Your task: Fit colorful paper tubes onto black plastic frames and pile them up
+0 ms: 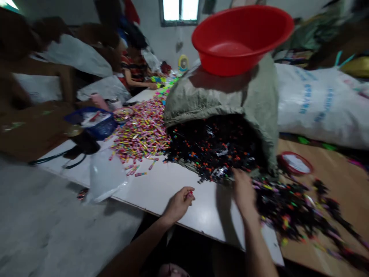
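Note:
Above the front part of the white table (161,188), my left hand (180,202) is closed in a pinch. A small pinkish-red piece (189,193) shows between its fingertips, too small to name its kind. My right hand (242,188) reaches to the front edge of a heap of small black pieces (213,146) with orange and blue bits. Its fingertips are blurred against the heap, so their grip is not clear. The heap spills from the mouth of a grey-green sack (259,100). Left of the sack lies a pile of small pink and yellow tubes (141,130).
On the sack rests a red basin (230,57). Black and coloured strands (291,207) lie at the right, near a small red dish (295,162). A blue basket (99,123) and a clear plastic bag (105,175) stand left. A person (137,69) sits at the far end.

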The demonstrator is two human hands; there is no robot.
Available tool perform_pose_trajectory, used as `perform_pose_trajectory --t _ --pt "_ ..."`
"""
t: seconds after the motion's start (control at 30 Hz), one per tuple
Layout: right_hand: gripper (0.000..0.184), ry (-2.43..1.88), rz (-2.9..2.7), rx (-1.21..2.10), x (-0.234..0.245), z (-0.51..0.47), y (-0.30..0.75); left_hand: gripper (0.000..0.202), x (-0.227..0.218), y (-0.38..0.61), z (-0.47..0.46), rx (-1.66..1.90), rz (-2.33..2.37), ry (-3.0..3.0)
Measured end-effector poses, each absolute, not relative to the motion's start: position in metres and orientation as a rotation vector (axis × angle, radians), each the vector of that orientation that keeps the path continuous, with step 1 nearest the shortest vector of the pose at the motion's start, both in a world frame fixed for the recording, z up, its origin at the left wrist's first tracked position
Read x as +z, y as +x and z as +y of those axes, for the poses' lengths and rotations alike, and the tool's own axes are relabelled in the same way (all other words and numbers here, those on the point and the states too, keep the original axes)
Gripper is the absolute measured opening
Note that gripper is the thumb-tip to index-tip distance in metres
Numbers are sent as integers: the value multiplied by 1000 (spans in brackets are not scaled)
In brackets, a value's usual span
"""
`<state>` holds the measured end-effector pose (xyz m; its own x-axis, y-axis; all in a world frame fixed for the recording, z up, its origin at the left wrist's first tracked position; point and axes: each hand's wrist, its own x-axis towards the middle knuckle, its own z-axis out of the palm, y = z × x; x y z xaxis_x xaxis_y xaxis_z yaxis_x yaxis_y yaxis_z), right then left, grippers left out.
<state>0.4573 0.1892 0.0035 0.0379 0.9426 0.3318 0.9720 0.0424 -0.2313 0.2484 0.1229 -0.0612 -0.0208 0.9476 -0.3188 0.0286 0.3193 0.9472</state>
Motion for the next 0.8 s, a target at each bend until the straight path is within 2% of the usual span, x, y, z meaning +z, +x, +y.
perform_pose_trajectory --t 0.1,0.27,0.37,0.53,0.67,0.8 --pt "45 -1884 -2144 -40 -39 211 415 30 -63 256 122 958 1359 997" --pt "22 -1598 -2298 -95 -82 188 404 36 -74 246 135 1060 1423 916" --pt "18 -1491 -2245 -126 -82 169 406 39 -77 241 142 1129 1446 867" --pt "27 -1296 -2266 -171 -74 162 394 46 -61 251 144 1029 1285 795" --pt "30 -1129 -2229 -98 -73 155 389 39 -52 255 142 1104 1254 716" --pt "34 -1263 -1916 -50 -66 146 405 31 -54 245 138 1178 1409 871"
